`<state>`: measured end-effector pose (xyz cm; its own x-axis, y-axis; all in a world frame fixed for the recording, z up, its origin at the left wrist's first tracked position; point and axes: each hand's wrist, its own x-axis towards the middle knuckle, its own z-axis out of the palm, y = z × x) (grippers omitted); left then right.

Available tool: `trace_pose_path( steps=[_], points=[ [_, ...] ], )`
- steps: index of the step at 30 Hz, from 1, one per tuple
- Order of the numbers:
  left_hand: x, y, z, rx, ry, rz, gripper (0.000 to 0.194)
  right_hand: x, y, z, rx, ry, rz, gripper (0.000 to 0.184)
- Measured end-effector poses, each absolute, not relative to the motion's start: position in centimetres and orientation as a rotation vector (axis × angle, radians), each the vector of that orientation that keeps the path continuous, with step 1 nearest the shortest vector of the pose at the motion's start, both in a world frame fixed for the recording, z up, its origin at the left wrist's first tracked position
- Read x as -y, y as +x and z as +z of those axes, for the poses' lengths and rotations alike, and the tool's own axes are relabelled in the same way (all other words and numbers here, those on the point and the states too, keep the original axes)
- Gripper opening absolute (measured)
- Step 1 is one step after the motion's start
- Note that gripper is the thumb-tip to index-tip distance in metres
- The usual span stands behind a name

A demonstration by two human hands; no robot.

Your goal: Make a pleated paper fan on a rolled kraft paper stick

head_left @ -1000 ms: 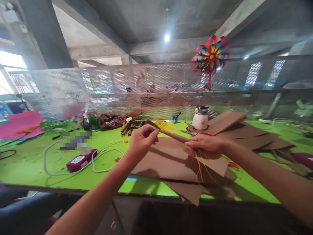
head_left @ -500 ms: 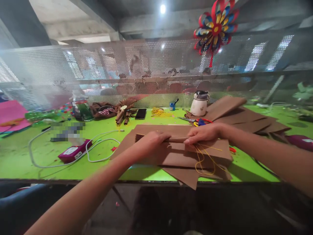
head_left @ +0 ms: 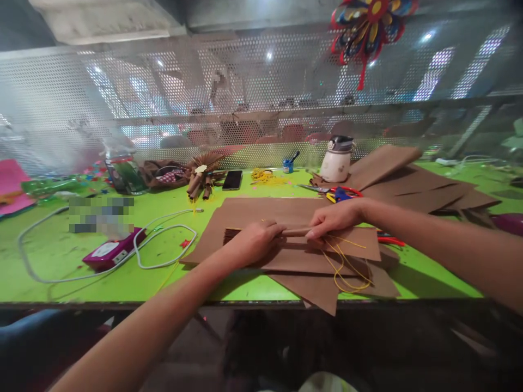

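My left hand [head_left: 259, 239] is closed, fingers bent over the rolled or folded edge of a brown paper sheet [head_left: 296, 232]. My right hand [head_left: 333, 220] pinches the same edge farther right, thumb toward the left hand. More brown paper [head_left: 245, 209] lies flat beneath both hands, some corners reaching past the table's front edge. Beside the left wrist shows a finely pleated brown paper piece [head_left: 231, 235], partly covered by the arm. Loops of thin yellow string [head_left: 347, 286] trail from below the right hand across the sheets.
A purple power strip [head_left: 114, 249] and a white cable [head_left: 139, 258] lie left on the green table [head_left: 212, 291]. Farther back are rolled paper tubes [head_left: 198, 185], a phone [head_left: 232, 180], a blue jar [head_left: 288, 165], scissors [head_left: 312, 189], a white flask [head_left: 337, 160] and stacked brown paper [head_left: 433, 190].
The camera view has tilted down slightly. Both hands keep their hold on the brown paper edge, nearly unchanged. The yellow string loops have shifted a little to the right.
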<state>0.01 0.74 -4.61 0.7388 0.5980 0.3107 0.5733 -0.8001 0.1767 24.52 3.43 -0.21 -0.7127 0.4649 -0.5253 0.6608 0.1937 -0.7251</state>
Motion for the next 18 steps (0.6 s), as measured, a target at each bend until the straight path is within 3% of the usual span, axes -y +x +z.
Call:
trace_pose_path(
  steps=[18],
  points=[
    [-0.8, 0.0, -4.8, -1.031, 2.911, 0.393, 0.026, -4.4, 25.7, -0.2, -2.513, 1.233, -0.771, 0.052]
  ],
)
